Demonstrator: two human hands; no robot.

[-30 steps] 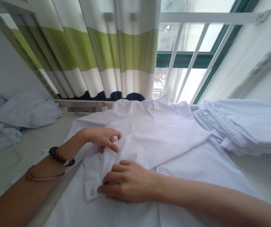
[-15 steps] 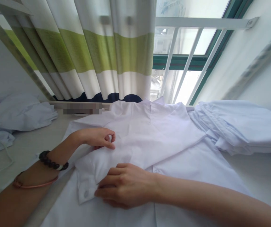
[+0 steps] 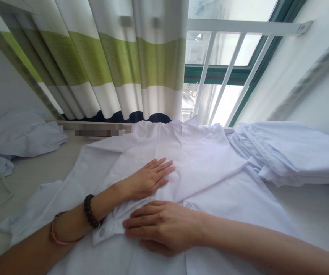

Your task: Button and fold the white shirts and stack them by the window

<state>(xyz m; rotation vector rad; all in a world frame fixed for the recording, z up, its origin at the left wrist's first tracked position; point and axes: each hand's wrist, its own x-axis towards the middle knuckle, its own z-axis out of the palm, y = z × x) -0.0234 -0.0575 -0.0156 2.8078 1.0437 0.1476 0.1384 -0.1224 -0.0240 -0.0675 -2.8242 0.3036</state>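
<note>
A white shirt (image 3: 216, 183) lies spread on the flat surface, collar toward the window, with one sleeve folded across its body. My left hand (image 3: 149, 177) lies flat on the folded sleeve near the shirt's middle, fingers stretched out and open. A bead bracelet and a thin pink band sit on that wrist. My right hand (image 3: 161, 225) rests palm down on the sleeve's cuff (image 3: 107, 231) just below the left hand, fingers extended and holding nothing. A button shows on the cuff.
A stack of folded pale garments (image 3: 293, 152) lies at the right. Crumpled pale clothes (image 3: 18, 133) and a white cord (image 3: 0, 191) are at the left. A striped green and white curtain (image 3: 109, 65) and a barred window (image 3: 224, 68) stand behind.
My left hand let go of its pinch on the sleeve fabric, moved right and flattened onto the shirt. The right hand's fingers straightened over the cuff.
</note>
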